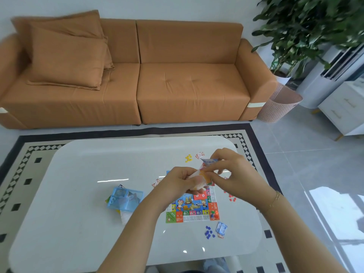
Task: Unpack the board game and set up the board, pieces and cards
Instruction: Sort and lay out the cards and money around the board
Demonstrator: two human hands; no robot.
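Flanking board (192,208): blue case (126,200), blue tokens (209,232).

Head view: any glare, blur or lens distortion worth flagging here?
Head view: bright streaks of glare on the glossy white table; wide-angle bending curves the sofa and rug border; the plant and cushions look smeared; both hands, left hand and right hand, are fairly sharp, but print on the cards they hold is unreadable.

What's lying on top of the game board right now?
On the game board, small orange and blue pieces sit at its near right corner. Both hands, the left hand and right hand, holding cards, cover its far edge.
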